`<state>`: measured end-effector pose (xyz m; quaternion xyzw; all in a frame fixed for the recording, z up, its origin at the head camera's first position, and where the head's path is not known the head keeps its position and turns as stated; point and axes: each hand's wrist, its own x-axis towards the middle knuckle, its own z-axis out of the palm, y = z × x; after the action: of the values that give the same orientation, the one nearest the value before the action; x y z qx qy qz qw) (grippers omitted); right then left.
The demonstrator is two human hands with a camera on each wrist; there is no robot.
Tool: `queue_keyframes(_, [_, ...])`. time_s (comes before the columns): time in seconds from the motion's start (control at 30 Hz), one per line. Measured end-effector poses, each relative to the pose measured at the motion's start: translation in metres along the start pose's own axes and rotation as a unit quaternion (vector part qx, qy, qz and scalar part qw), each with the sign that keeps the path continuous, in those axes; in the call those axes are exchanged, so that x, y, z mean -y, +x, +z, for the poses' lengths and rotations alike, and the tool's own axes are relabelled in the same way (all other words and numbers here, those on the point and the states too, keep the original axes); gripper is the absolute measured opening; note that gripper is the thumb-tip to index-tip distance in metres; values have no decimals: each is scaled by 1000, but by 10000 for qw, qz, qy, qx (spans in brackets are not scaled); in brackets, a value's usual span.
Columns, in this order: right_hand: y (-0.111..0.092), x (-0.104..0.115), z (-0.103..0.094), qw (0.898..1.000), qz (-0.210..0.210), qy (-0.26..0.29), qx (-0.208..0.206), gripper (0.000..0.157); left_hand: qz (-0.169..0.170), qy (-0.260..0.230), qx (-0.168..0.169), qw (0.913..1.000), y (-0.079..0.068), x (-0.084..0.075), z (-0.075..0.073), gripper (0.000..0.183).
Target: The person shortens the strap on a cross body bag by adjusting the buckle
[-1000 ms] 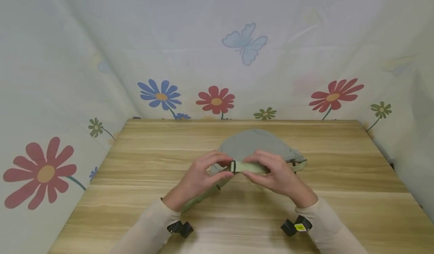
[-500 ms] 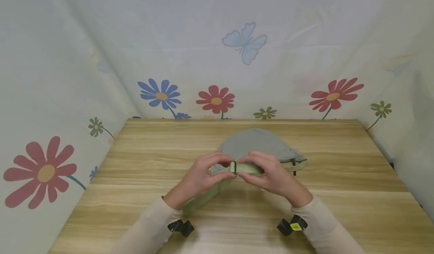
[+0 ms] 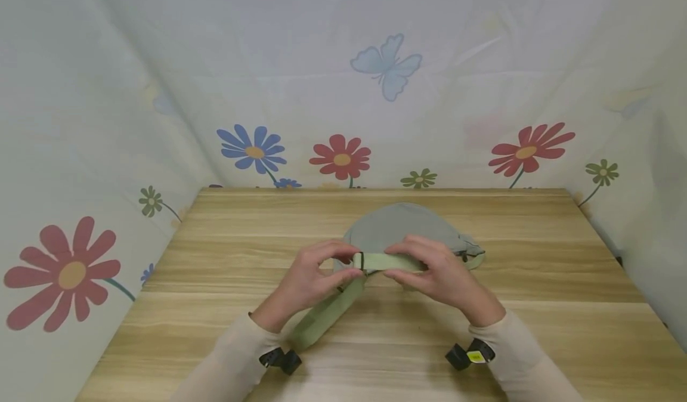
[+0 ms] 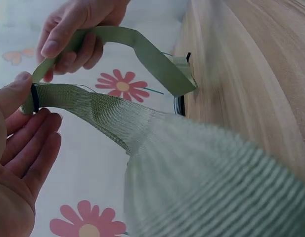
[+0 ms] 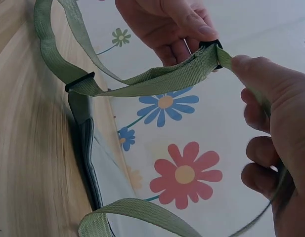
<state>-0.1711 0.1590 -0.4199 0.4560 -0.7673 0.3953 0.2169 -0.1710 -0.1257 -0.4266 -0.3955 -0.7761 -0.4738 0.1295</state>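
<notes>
A grey bag [image 3: 402,226] with a rounded top lies on the wooden table, behind both hands. Its light green webbing strap [image 3: 333,315] comes forward and is lifted in the middle. My left hand [image 3: 313,274] pinches a black slider buckle [image 3: 362,261] on the strap between thumb and index finger; its other fingers stretch out loosely in the left wrist view. A short way to the right, my right hand [image 3: 440,271] pinches the strap where it leaves the buckle. A second black strap fitting [image 5: 80,82] sits lower on the webbing, near the bag's end.
The wooden table [image 3: 225,259] ends at a white curtain [image 3: 300,92] printed with flowers and a butterfly, which also hangs along the sides. Slack strap [image 4: 162,69] loops beside the right hand. Each wrist carries a small black camera [image 3: 281,360].
My right hand first slid left up to the buckle, then drew back right along the strap. The left hand and buckle shifted slightly left, and more of the left strap loop shows.
</notes>
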Motion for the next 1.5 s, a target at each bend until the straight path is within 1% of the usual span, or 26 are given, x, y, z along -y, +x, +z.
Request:
queue_keyframes(0.1, [1, 1, 2, 10000, 32, 47, -11, 23, -54, -83, 22, 9999, 0, 1, 1, 34])
queue_keyframes(0.27, [1, 2, 4, 9998, 118, 131, -18, 21, -242, -283, 111, 9992, 0, -2, 2, 35])
queue_keyframes(0.43, [2, 2, 6, 9999, 50, 154, -19, 19, -280, -373, 174, 9988, 0, -3, 2, 35])
queue_keyframes(0.5, [3, 2, 7, 9999, 3, 151, -5, 19, -268, -364, 197, 9988, 1, -3, 2, 35])
queue_keyframes(0.6, [4, 3, 9, 9999, 7, 100, 40, 22, -224, -343, 241, 9989, 2, -4, 2, 36])
queue_keyframes(0.7, [7, 5, 10, 9999, -55, -16, 90, 25, -101, -271, 261, 9992, 4, -3, 3, 36])
queue_keyframes(0.83, [10, 7, 10, 9997, -61, -129, 212, 22, -29, -213, 304, 9993, 6, -4, 4, 34])
queue_keyframes(0.9, [10, 7, 9, 9995, 63, -164, 247, 25, -113, -225, 285, 9993, 5, -5, 3, 33])
queue_keyframes(1.0, [6, 6, 6, 9992, 251, -213, 244, 29, -333, -290, 141, 9989, 3, -6, 0, 32])
queue_keyframes(1.1, [2, 3, 3, 9987, 360, -270, 228, 28, -548, -370, 6, 9978, 0, -6, -3, 32])
queue_keyframes(1.2, [0, 1, 2, 9988, 315, -291, 220, 26, -667, -412, 2, 9969, -1, -5, -4, 32])
queue_keyframes(1.37, [1, 1, 2, 9991, 210, -316, 166, 29, -839, -469, 114, 9953, -2, -5, -4, 31])
queue_keyframes(1.5, [1, 0, 2, 9994, 69, -314, 93, 26, -993, -531, 216, 9934, -1, -6, -5, 31])
